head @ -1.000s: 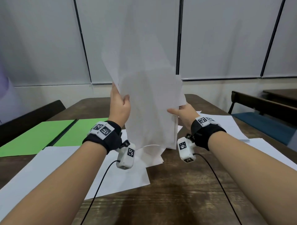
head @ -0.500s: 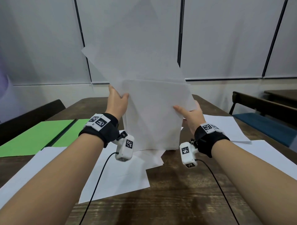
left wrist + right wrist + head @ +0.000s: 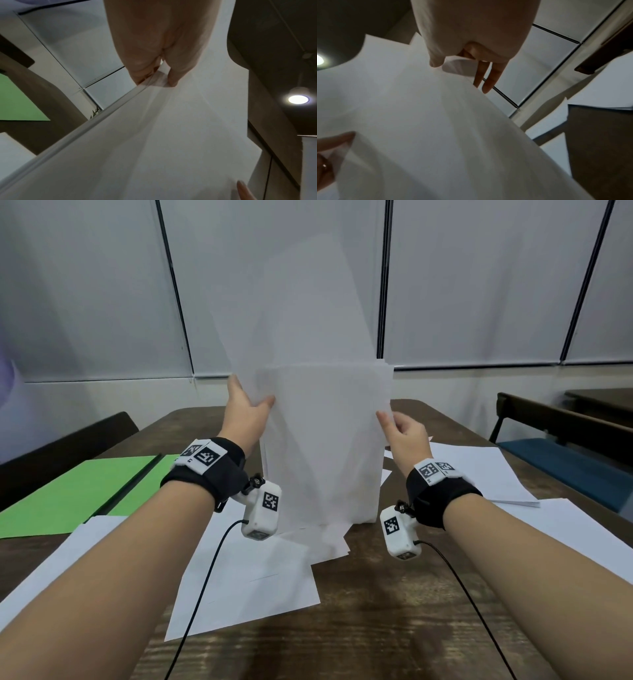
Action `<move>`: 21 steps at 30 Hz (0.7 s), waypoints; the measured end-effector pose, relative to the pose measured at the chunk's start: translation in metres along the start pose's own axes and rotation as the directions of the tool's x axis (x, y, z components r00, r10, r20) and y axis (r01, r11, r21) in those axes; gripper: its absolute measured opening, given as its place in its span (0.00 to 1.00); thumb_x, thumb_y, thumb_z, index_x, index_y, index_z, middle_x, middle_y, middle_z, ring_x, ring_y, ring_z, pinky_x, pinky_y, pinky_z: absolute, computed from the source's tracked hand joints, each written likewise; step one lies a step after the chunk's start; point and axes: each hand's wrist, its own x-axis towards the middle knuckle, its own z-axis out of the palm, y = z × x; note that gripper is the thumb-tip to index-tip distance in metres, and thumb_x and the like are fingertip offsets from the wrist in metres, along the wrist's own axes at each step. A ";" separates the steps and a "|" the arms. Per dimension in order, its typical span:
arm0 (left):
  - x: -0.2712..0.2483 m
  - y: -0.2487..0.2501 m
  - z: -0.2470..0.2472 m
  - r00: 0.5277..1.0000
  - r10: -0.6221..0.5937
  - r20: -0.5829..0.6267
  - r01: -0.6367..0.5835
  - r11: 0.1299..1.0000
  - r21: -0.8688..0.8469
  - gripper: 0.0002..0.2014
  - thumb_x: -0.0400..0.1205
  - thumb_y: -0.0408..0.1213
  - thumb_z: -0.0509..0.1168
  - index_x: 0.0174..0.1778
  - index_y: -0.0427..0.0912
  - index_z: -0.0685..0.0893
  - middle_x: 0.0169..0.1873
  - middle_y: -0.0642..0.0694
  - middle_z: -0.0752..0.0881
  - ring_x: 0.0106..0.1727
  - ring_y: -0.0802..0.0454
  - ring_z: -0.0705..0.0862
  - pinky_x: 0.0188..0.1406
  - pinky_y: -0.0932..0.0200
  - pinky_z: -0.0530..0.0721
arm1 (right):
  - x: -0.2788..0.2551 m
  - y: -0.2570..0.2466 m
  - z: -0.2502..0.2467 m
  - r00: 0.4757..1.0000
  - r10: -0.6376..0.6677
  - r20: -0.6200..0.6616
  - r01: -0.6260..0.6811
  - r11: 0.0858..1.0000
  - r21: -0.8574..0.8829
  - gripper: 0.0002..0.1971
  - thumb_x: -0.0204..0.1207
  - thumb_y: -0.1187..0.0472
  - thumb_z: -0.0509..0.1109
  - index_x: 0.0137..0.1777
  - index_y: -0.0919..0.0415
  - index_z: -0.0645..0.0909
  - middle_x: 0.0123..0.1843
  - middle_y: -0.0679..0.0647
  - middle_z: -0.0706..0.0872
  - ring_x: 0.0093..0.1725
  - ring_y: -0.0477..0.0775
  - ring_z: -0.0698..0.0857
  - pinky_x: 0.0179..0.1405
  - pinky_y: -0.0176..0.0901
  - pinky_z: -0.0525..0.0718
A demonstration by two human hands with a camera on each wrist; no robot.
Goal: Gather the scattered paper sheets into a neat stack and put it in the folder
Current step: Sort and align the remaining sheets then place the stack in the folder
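I've got a bundle of paper sheets [image 3: 325, 446] stood on end w/ its bottom edge down on the desk [image 3: 394, 621], one hand per side. Left hand [image 3: 246, 415] pinches the left edge, thumb in front, fingers behind. Right hand [image 3: 404, 433] clasps the right edge, thumb on the near face, fingers curled behind. Not square yet: one sheet pokes up above the rest at a tilt, so I judge I'm mid-way thru tapping it even.

Still to gather: a big loose sheet [image 3: 246, 580] just in front of the bundle, a few under its foot, another at far left, and more sheets [image 3: 479, 470] to the right. The green folder [image 3: 68, 494] lies open and flat at left, nothing in it, so filing isn't begun. Roughly half done, I'd say.

Desk is dark wood grain. Pale blinds [image 3: 102, 285] w/ dark frames behind, a dark chair back at left, a blue-seated bench [image 3: 561, 463] at right.
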 end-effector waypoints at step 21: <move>-0.028 -0.040 0.014 0.998 -0.061 0.025 0.059 0.997 0.054 0.28 0.82 0.35 0.66 0.74 0.39 0.61 0.62 0.48 0.79 0.60 0.52 0.81 0.65 0.55 0.78 | -0.007 0.011 0.029 0.972 0.178 0.151 -0.198 0.972 0.129 0.22 0.71 0.64 0.78 0.64 0.60 0.77 0.58 0.54 0.87 0.57 0.55 0.87 0.62 0.52 0.84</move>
